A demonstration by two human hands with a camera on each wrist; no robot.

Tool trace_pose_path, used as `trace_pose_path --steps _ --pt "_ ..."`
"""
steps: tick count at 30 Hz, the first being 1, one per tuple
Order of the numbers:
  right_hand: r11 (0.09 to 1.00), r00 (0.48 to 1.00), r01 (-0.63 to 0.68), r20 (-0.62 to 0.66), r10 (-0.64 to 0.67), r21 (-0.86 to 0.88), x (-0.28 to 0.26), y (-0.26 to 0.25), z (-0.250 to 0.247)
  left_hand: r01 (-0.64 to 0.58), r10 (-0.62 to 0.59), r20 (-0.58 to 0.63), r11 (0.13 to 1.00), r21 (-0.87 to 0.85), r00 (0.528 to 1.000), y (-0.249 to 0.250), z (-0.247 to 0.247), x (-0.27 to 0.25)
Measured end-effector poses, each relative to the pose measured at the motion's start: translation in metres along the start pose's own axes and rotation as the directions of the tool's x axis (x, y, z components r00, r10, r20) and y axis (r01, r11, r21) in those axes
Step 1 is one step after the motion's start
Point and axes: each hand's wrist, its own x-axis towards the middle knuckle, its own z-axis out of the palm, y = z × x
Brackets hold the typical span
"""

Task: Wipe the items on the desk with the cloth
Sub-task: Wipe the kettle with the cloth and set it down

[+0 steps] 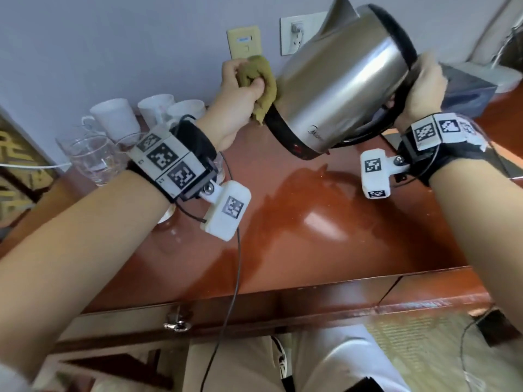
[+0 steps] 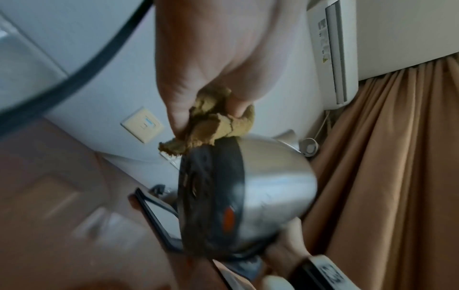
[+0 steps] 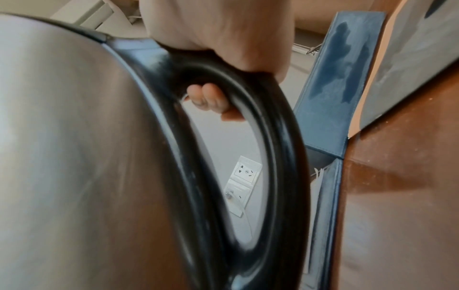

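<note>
one kettle (image 1: 343, 77). one cloth (image 1: 259, 80). three white cups (image 1: 114, 117) at the back left of the desk. at least two clear glasses (image 1: 90, 159) in front of them; exact number cannot be confirmed. two wall plates (image 1: 244, 42). one blue folder (image 3: 340, 78). two hands (image 1: 240, 89).
</note>
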Motion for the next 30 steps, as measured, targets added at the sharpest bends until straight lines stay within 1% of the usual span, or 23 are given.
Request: trace_pose_path --steps 2,4,6,7,8,9,11,12,13,15,16,18,19,20,22,24,25,26,27,28,29,30 --pt "0.998 0.999 0.014 -0.036 -0.016 -0.06 0.0 -0.002 0.003 -0.01 0.01 -0.015 1.0 0.019 1.0 -0.001 0.005 -0.006" --pt "0.995 0.998 0.048 -0.043 -0.052 -0.091 0.002 -0.002 0.005 -0.04 0.043 -0.028 0.995 0.096 0.999 0.0 0.009 -0.009" --pt "0.988 0.996 0.086 -0.009 -0.087 -0.127 0.006 -0.002 0.005 -0.061 0.069 -0.052 0.988 0.142 0.996 -0.001 0.009 -0.004" --pt "0.973 0.994 0.112 0.018 -0.11 -0.203 0.007 -0.003 0.005 -0.053 0.062 -0.066 0.989 0.138 0.996 -0.001 0.007 0.0" --pt "0.941 0.99 0.142 0.044 -0.135 -0.307 0.007 -0.004 0.005 -0.03 0.039 -0.074 0.993 0.113 0.996 0.0 0.006 0.005" --pt "0.878 0.981 0.193 0.077 -0.177 -0.439 0.007 -0.005 0.004 0.002 0.003 -0.078 0.998 0.065 0.997 0.002 0.005 0.01" --pt "0.754 0.953 0.299 0.151 -0.261 -0.584 0.004 -0.009 0.003 0.077 -0.081 -0.08 0.996 -0.054 0.994 0.007 0.002 0.018" --pt "0.759 0.95 0.313 0.173 -0.261 -0.57 0.002 -0.011 0.002 0.104 -0.111 -0.072 0.99 -0.097 0.991 0.011 0.001 0.022" --pt "0.798 0.955 0.297 0.186 -0.233 -0.525 0.0 -0.013 0.003 0.121 -0.129 -0.051 0.985 -0.125 0.99 0.015 0.0 0.026" --pt "0.85 0.951 0.299 0.208 -0.228 -0.435 -0.002 -0.013 0.006 0.135 -0.132 0.033 0.982 -0.13 0.991 0.023 -0.002 0.031" --pt "0.881 0.95 0.302 0.187 -0.248 -0.365 -0.003 -0.013 0.01 0.133 -0.125 0.088 0.987 -0.094 0.988 0.029 -0.002 0.033" --pt "0.945 0.949 0.299 0.143 -0.281 -0.13 -0.006 -0.013 0.015 0.116 -0.116 0.19 0.993 0.013 0.975 0.038 0.002 0.033" --pt "0.958 0.951 0.284 0.14 -0.277 -0.035 -0.008 -0.013 0.017 0.102 -0.109 0.228 0.994 0.044 0.968 0.043 0.004 0.033" --pt "0.961 0.949 0.275 0.152 -0.275 0.017 -0.01 -0.013 0.018 0.093 -0.104 0.254 0.994 0.055 0.962 0.047 0.006 0.032" --pt "0.958 0.94 0.286 0.186 -0.287 0.035 -0.013 -0.014 0.02 0.077 -0.089 0.296 0.996 0.051 0.951 0.055 0.008 0.031" --pt "0.949 0.923 0.314 0.227 -0.31 0.019 -0.013 -0.013 0.021 0.03 -0.045 0.326 0.998 0.051 0.944 0.064 0.008 0.028" --pt "0.944 0.915 0.33 0.244 -0.321 0.004 -0.013 -0.012 0.021 -0.02 -0.007 0.338 0.997 0.078 0.941 0.069 0.008 0.026" --pt "0.939 0.911 0.343 0.246 -0.33 -0.011 -0.012 -0.011 0.022 -0.103 0.049 0.347 0.985 0.138 0.937 0.074 0.009 0.022" --pt "0.937 0.912 0.348 0.241 -0.331 -0.026 -0.012 -0.01 0.022 -0.217 0.124 0.354 0.947 0.236 0.927 0.078 0.011 0.015" --pt "0.937 0.915 0.347 0.231 -0.331 -0.034 -0.011 -0.009 0.023 -0.341 0.21 0.364 0.874 0.347 0.907 0.079 0.013 0.008" --pt "0.935 0.915 0.353 0.221 -0.337 -0.039 -0.011 -0.008 0.023 -0.456 0.292 0.387 0.768 0.45 0.875 0.079 0.016 0.001" --pt "0.933 0.916 0.357 0.211 -0.341 -0.04 -0.011 -0.008 0.023 -0.54 0.35 0.421 0.65 0.535 0.837 0.076 0.018 -0.007"
